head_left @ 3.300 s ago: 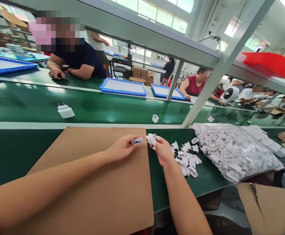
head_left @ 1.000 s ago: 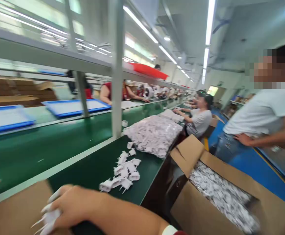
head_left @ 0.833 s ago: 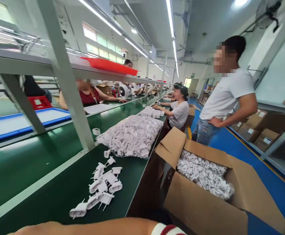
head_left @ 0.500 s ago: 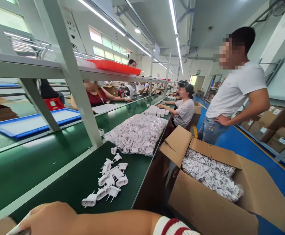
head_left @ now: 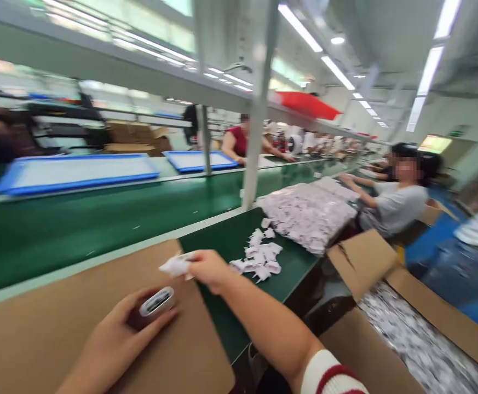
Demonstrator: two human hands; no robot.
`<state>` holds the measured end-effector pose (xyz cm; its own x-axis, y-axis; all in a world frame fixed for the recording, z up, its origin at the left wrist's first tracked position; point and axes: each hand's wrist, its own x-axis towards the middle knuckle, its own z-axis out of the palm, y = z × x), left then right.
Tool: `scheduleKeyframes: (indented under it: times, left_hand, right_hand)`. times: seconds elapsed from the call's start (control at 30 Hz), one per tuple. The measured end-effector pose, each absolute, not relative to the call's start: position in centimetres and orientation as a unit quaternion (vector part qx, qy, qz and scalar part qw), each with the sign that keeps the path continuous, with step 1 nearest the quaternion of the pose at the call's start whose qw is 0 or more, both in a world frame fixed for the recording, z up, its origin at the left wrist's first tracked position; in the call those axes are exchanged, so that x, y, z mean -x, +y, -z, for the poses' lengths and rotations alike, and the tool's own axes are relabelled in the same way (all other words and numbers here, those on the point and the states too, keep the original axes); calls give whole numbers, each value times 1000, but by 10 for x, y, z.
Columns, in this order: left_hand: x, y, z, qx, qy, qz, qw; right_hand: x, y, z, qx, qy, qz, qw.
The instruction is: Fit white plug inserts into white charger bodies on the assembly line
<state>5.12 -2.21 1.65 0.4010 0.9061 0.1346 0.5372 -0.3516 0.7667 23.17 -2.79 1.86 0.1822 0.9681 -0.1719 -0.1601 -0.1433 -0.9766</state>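
Over a sheet of brown cardboard (head_left: 99,323), my left hand (head_left: 115,334) is closed around a white oval plastic housing (head_left: 156,302); its dark, hollow-looking end faces up. Just above and to the right, my right hand (head_left: 209,268) pinches a white plastic piece (head_left: 176,265), blurred by motion, near the cardboard's far edge. The two pieces are close but apart. A loose heap of white plastic plug parts (head_left: 259,257) lies on the green belt, to the right of my right hand.
A clear bag of white parts (head_left: 308,213) lies beyond the heap. An open carton (head_left: 362,262) with more bagged parts stands at right. A metal post (head_left: 257,109) rises beside the belt. Blue-rimmed trays (head_left: 78,172) lie across it. A co-worker (head_left: 403,197) sits farther along.
The view has swung left and down, bringing both hands and the cardboard into sight. My right hand now shows over the cardboard with a white piece; my left hand appears holding the housing.
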Motion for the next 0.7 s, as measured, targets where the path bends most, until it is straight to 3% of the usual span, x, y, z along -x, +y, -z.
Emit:
scheduleKeyframes:
  times: [0.1, 0.27, 0.4, 0.53, 0.7]
  left_hand:
    - [-38, -26, -6, -735, 431, -302, 427]
    - [-34, -21, 0, -728, 405, -309, 458]
    - [-32, -21, 4, -723, 399, -308, 472]
    - [-30, -19, 6, -720, 391, -316, 478]
    - [-31, -18, 6, -708, 386, -325, 494]
  right_hand:
    - [-229, -32, -30, 477, -350, -588, 552]
    - [-221, -36, -31, 504, -394, -561, 525]
    - [-214, -47, -28, 556, -564, -373, 484]
    - [-214, -55, -30, 504, -761, -143, 382]
    - [-212, -57, -29, 523, -806, -20, 278]
